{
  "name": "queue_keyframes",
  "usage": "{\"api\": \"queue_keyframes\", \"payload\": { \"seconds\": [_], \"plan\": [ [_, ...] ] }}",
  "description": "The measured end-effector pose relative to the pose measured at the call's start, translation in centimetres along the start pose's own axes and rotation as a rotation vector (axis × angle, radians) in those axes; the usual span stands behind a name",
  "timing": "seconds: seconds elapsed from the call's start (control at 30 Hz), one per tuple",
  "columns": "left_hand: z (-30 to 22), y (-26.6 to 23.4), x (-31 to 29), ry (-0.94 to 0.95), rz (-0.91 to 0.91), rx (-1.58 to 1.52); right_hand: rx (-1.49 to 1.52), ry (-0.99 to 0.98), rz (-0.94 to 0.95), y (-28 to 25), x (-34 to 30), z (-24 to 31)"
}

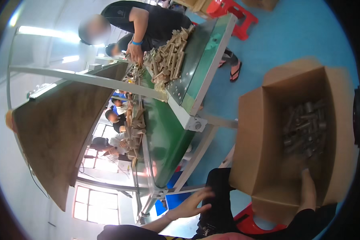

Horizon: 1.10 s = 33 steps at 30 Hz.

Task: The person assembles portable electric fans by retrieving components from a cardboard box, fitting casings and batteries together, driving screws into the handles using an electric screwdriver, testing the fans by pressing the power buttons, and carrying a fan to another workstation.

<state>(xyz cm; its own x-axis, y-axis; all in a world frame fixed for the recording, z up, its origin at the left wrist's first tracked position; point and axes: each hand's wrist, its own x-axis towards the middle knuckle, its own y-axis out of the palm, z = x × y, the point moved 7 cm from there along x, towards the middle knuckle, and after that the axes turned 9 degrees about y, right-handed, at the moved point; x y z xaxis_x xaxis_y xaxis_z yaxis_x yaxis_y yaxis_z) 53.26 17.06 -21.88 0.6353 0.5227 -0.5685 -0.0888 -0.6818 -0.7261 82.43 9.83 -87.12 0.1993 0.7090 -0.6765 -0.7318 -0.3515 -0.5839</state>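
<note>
R hand (308,190) inside cardboard box (260,132) near metal parts (304,128).

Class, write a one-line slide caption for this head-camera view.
Right hand reaches into a cardboard box of grey metal cylinders; left hand hovers open near the green conveyor belt.

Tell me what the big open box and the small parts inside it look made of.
Big open brown box: corrugated cardboard by its matt tan walls and folded flaps. Small grey cylindrical parts inside: probably metal, dull silvery with faint glints, though blur leaves it open. The right hand reaches into the box.
</note>
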Motion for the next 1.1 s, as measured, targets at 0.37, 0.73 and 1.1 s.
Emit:
{"api": "queue_keyframes", "payload": {
  "seconds": [0.37, 0.73, 1.1],
  "plan": [
    [9.1, 9.4, 0.4, -0.495, -0.489, -0.238, 0.117, 0.162, -0.501, -10.7, 4.9, -1.5],
    [9.7, 8.6, 1.0, -0.467, -0.525, -0.239, -0.087, 0.309, -0.424, -20.4, 1.4, 3.3],
    [8.3, 8.0, 1.9, -0.412, -0.525, -0.199, 0.165, 0.416, -0.450, -24.0, -2.2, 4.5]
  ]
}}
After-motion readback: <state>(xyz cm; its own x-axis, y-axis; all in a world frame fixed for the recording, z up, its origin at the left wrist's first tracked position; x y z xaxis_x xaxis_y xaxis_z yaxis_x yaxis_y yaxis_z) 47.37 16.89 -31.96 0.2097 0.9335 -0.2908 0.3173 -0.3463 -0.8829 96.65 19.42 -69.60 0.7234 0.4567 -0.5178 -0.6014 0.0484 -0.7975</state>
